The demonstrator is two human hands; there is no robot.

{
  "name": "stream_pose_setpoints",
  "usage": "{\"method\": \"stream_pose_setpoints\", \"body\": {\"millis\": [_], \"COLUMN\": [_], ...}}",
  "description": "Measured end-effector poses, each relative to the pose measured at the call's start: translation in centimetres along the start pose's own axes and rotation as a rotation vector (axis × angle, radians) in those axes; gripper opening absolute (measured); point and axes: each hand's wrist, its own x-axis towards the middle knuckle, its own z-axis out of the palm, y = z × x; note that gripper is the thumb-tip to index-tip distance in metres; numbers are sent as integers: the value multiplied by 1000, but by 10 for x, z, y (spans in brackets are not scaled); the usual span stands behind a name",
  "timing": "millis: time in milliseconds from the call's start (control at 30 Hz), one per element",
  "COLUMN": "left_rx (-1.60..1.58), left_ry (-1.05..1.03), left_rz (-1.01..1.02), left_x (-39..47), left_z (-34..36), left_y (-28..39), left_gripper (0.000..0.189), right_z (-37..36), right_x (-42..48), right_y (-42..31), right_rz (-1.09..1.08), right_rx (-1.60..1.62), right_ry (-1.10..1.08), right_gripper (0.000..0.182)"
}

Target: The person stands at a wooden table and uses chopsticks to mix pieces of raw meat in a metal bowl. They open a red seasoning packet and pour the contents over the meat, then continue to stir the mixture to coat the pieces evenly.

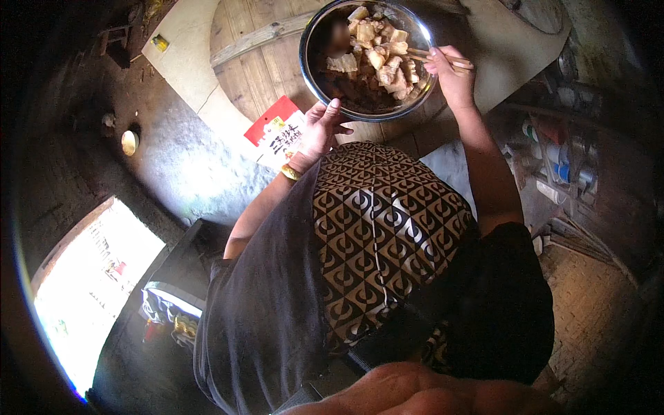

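A round stainless-steel bowl (pixel 431 37) is at the top of the view, holding pale chunks of what looks like fatty meat (pixel 386 62). Dark reddish-brown matter (pixel 345 91) covers part of the bowl's bottom. My left hand (pixel 319 132) grips the near-left rim, thumb at the edge and fingers low against the outside. In my right hand (pixel 450 72) is a pair of wooden chopsticks (pixel 459 61), their tips among the chunks at the right side. A red and white packet (pixel 277 116) bearing writing lies beside my left hand, partly covered by it.
Beneath the bowl is a round wooden board (pixel 249 67) with a crosspiece, on a pale square tabletop (pixel 192 62). A small yellow item (pixel 160 42) sits at the table's left corner. Shelves with containers (pixel 563 166) stand right; a bright doorway (pixel 93 290) is lower left.
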Motion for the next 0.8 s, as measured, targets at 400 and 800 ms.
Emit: {"method": "stream_pose_setpoints", "body": {"millis": [400, 800], "left_rx": [-4, -41], "left_ry": [3, -6], "left_rz": [79, 62], "left_x": [2, 5], "left_z": [5, -5], "left_y": [-5, -11], "left_gripper": [24, 23], "right_z": [53, -9], "right_x": [-42, 18], "right_y": [-6, -94], "right_rz": [85, -327], "right_rx": [272, -304], "right_ry": [-99, -272], "right_gripper": [17, 14]}}
